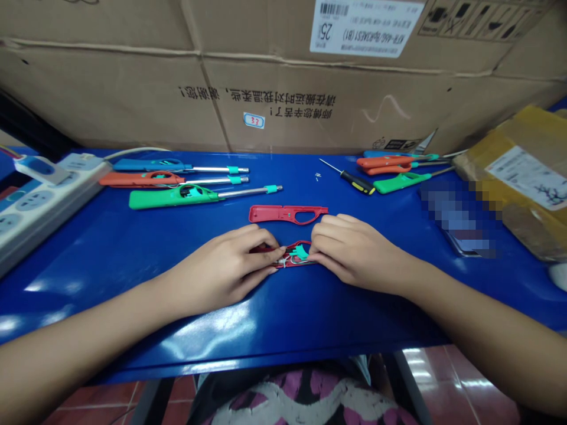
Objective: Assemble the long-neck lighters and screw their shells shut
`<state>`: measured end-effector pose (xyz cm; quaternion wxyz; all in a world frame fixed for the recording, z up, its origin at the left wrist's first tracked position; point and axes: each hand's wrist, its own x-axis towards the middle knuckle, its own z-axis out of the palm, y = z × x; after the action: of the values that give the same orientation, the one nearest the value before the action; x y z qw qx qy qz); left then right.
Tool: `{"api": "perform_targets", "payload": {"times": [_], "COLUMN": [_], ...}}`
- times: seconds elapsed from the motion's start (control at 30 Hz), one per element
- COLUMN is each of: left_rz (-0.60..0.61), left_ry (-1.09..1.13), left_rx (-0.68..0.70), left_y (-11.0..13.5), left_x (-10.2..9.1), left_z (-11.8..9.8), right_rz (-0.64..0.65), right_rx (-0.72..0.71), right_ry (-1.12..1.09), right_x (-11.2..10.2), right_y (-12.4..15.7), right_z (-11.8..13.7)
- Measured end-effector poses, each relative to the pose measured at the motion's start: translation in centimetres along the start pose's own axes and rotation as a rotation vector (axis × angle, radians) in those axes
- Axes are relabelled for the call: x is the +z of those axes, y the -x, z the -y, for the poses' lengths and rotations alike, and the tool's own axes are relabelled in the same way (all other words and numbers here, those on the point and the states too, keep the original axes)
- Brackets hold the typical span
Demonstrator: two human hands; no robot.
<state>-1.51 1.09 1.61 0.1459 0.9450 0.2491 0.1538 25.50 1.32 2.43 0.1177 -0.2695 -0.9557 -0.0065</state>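
Between my hands, low over the blue table, is an opened red lighter half [296, 261] with a teal trigger [300, 252] and thin white wires showing inside. My left hand [230, 262] pinches its left end, fingertips at the inner parts. Curled fingers of my right hand [354, 251] close on its right end, which they partly hide. Just beyond lies the matching red shell half [283, 214], hollow side up, close to my right fingertips.
Blue, orange and green lighters [172, 199] lie at left beside a white power strip [39, 198]. A screwdriver [357, 182], small screws [318, 176] and more lighters [394, 183] are at right. A yellow package [527, 159] and blurred phone [456, 215] sit farther right. Cardboard [146, 88] stands behind.
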Motion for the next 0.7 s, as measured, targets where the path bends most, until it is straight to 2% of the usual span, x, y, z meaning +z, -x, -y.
{"api": "perform_targets", "payload": {"times": [0.3,0.57,0.7], "left_rz": [0.008,0.003,0.015], "left_ry": [-0.008,-0.052,-0.116], "left_rx": [0.01,0.023,0.014], "left_y": [0.0,0.2,0.2], "left_x": [0.0,0.1,0.1], "left_z": [-0.1,0.0,-0.4], "right_rz": [-0.035,-0.025,0.018], "right_rx": [-0.186,-0.178,-0.097], "right_ry": [0.283,0.312,0.196], "right_x": [-0.2,-0.4,-0.4], "right_y": [0.0,0.0,0.1], "right_z": [0.5,0.9,0.4]}}
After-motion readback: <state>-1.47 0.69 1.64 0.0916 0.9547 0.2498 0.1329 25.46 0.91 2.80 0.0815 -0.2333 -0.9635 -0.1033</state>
